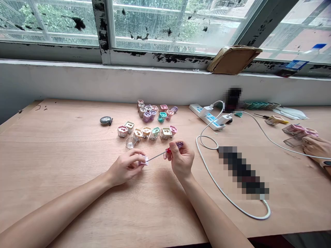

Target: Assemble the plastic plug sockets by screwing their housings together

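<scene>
My left hand (pixel 126 166) pinches a small clear and pink plastic piece (pixel 143 160) just above the wooden table (pixel 64 151). My right hand (pixel 181 159) is closed around a small screwdriver (pixel 173 147) with a red and purple handle. Its thin metal shaft points left and its tip meets the piece in my left hand. Just beyond my hands stands a row of small pastel cube-shaped pieces (pixel 147 132), with a clear empty one (pixel 130 142) in front of it. A second cluster of pastel pieces (pixel 155 111) lies farther back.
A white power strip (pixel 207 117) with a plugged charger and a long white cable (pixel 222 193) lies to the right. A grey oval object (pixel 106 120) sits at the left. Another person's hand (pixel 317 146) rests at the right edge near more pieces (pixel 297 131). Window sill behind.
</scene>
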The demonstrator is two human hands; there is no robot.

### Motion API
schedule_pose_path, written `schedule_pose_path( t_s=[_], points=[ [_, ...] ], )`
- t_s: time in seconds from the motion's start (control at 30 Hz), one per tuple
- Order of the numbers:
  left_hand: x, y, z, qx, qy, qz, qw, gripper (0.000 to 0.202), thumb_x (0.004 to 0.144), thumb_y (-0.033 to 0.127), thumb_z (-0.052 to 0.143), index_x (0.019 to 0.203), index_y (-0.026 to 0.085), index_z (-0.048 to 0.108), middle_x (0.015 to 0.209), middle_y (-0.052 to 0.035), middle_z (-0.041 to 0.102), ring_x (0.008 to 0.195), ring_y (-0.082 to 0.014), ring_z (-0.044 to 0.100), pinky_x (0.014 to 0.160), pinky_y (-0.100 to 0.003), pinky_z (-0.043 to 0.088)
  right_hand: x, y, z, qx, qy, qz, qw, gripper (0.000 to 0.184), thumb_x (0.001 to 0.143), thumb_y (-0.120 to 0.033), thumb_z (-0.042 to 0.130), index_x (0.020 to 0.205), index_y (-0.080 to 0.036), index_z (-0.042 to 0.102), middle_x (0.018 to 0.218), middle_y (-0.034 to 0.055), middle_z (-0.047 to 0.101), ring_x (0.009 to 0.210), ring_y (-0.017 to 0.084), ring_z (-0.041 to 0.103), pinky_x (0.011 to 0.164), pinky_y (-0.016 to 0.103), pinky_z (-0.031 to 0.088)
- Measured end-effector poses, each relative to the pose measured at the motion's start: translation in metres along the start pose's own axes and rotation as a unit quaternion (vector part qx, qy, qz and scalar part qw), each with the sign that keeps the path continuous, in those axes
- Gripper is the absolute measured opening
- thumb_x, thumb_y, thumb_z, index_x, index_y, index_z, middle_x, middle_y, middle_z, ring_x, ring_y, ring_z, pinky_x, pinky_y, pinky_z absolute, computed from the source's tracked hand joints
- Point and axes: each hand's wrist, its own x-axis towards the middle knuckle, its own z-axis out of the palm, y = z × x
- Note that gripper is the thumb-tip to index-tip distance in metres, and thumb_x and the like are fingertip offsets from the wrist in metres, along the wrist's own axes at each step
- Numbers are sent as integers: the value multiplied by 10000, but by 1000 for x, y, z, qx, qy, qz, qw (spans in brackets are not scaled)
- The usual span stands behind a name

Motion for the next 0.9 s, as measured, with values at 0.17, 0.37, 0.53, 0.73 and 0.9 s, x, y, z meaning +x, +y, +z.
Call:
schedule_pose_path(
  t_s=[0.17, 0.37, 0.53, 0.73, 0.9],
  points=[
    [1, 2, 0, 3, -1, 2, 1000, 164, 920, 96, 577, 1037, 174, 662, 1143, -89, 601, 633, -36, 541, 551, -136, 524, -1, -3, 2, -14, -9, -12, 1000, 404, 827, -496, 795, 745, -171, 569, 525, -50, 537, 359, 87, 502, 340, 181, 414],
    [1, 3, -1, 8, -1, 0, 1000, 171, 922, 100, 572, 1041, 176, 667, 1149, -93, 600, 644, -43, 546, 552, -145, 526, -1, -5, 2, -31, -14, -20, 999, 407, 835, -499, 784, 738, -172, 563, 523, -50, 537, 364, 91, 516, 344, 179, 410],
    [-1, 2, 1, -4, -7, -7, 1000, 168, 917, 118, 593, 1071, 177, 628, 1161, -92, 612, 645, -51, 565, 554, -161, 539, -1, -6, 3, -35, -15, -20, 999, 406, 838, -500, 781, 737, -174, 561, 519, -52, 533, 362, 90, 513, 347, 180, 415],
    [-3, 2, 4, -6, 9, -14, 1000, 256, 887, 111, 615, 1118, 207, 562, 1123, -64, 646, 731, -89, 604, 561, -164, 532, -1, -9, 4, -33, -20, -22, 999, 424, 822, -519, 790, 737, -179, 551, 505, -55, 528, 353, 93, 506, 337, 181, 408],
    [-2, 1, 3, 5, 12, -13, 1000, 262, 875, 109, 621, 1108, 209, 557, 1126, -58, 649, 724, -84, 602, 544, -154, 508, -2, -9, 3, -25, -34, -23, 999, 407, 827, -498, 794, 742, -181, 553, 502, -63, 515, 343, 85, 482, 342, 189, 423]
  ],
)
